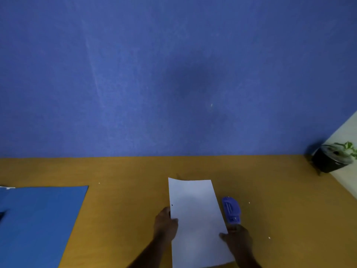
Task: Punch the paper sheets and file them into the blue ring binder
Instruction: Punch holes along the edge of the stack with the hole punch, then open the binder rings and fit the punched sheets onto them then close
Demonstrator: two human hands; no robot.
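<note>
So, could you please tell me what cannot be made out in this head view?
- Blue ring binder: rings unseen, cut by left edge.
- Paper sheets: count unclear; one hole visible, left hand covers that edge.
- Hole punch: partly behind paper and right hand.

wall: blue | desk: brown wood | light: dim
</note>
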